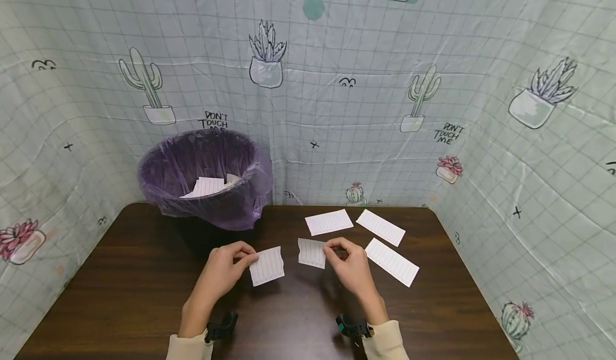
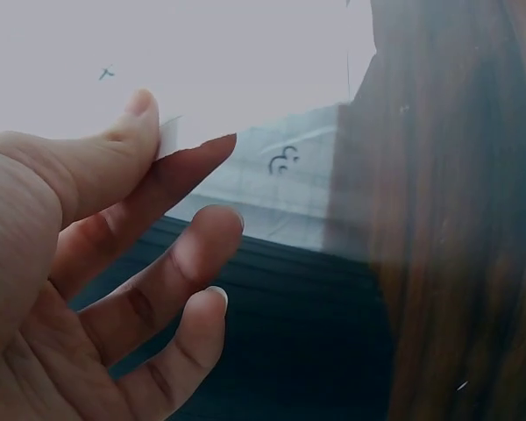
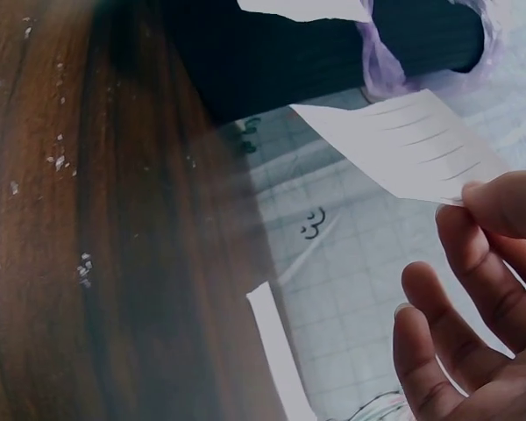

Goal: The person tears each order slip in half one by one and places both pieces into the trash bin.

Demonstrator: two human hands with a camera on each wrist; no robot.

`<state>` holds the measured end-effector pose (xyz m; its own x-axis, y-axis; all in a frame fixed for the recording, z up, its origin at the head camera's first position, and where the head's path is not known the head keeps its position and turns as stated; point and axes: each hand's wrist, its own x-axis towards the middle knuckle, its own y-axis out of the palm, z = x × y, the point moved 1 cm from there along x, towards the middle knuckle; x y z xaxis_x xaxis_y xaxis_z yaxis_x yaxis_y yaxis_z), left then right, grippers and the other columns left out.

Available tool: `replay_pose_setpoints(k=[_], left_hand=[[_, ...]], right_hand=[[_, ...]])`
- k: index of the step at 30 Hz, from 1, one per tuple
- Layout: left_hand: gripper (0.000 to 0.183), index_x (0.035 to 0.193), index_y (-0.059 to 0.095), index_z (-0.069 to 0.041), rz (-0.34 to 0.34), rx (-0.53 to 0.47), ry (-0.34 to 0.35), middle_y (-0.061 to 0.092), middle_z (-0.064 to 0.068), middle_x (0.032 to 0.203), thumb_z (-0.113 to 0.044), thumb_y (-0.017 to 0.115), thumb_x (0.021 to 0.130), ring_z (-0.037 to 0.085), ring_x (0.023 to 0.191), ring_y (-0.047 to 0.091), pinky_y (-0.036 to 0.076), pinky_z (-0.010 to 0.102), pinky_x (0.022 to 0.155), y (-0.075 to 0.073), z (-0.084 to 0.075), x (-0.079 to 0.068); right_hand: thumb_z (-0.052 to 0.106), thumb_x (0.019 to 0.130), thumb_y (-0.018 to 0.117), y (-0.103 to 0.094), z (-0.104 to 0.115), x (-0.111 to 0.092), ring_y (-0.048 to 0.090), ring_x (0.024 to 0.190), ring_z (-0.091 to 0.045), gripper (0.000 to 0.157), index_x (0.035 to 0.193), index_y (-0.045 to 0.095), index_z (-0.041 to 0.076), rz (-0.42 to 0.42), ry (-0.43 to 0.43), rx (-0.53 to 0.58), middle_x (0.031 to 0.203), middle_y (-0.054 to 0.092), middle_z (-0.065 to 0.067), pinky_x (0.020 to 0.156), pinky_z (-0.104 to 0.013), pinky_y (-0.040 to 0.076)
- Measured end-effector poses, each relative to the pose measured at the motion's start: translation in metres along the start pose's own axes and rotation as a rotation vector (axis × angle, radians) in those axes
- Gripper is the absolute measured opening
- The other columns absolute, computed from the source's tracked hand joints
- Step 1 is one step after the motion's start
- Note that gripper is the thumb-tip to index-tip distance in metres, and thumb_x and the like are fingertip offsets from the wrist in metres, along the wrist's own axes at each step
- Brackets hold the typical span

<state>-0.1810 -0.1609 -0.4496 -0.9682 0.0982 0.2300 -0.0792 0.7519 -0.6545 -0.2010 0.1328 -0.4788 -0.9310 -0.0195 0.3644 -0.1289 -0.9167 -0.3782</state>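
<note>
- The brown counter [image 1: 120, 301] is marked with wood grain.
- A dark bin [image 1: 192, 226], draped with a purple liner [image 1: 231, 215], is set at the back left; paper scraps [image 1: 208, 187] are held inside.
- The left piece [image 1: 267, 267] is pinched at its upper left corner by the left hand [image 1: 223, 269]; the right piece [image 1: 312, 253] is pinched at its right edge by the right hand [image 1: 353, 266].
- Three paper strips [image 1: 392, 262] are laid beyond and beside the right hand.
- Both pieces are held apart above the counter. Light, thin and easily torn handling is to be expected; they are best taken by a corner or straight edge.
- White paper is ruled with fine lines; the facing edges are left ragged.
- Tiny white crumbs [image 3: 60, 162] are scattered on the counter.
</note>
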Motion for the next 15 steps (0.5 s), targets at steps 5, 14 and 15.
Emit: replay_pose_setpoints(k=[5,14,15], left_hand=[[0.007,0.093,0.079,-0.01,-0.02,0.029,0.042,0.078,-0.001,0.089,-0.016,0.077,0.092,0.016,0.083,0.074,0.054,0.029,0.071,-0.01,-0.005,-0.001],[0.006,0.092,0.079,-0.01,-0.059,0.07,0.103,0.078,-0.002,0.085,-0.013,0.074,0.094,0.014,0.078,0.072,0.057,0.032,0.071,-0.033,-0.014,-0.001],[0.005,0.092,0.079,-0.01,-0.063,0.078,0.108,0.078,-0.002,0.085,-0.013,0.074,0.094,0.014,0.078,0.071,0.056,0.031,0.071,-0.035,-0.016,0.0]], right_hand=[[0.013,0.095,0.075,-0.001,0.009,0.004,0.068,0.074,-0.008,0.007,0.094,0.076,0.007,-0.002,-0.014,0.01,0.089,0.075,-0.005,0.07,-0.023,0.055],[0.012,0.095,0.074,-0.002,0.023,0.015,0.07,0.077,-0.015,0.004,0.095,0.077,0.009,0.001,-0.051,0.026,0.089,0.076,-0.007,0.073,-0.025,0.055],[0.012,0.096,0.074,-0.002,0.025,0.017,0.069,0.077,-0.014,0.004,0.095,0.076,0.009,0.005,-0.061,0.025,0.089,0.075,-0.007,0.073,-0.025,0.055]])
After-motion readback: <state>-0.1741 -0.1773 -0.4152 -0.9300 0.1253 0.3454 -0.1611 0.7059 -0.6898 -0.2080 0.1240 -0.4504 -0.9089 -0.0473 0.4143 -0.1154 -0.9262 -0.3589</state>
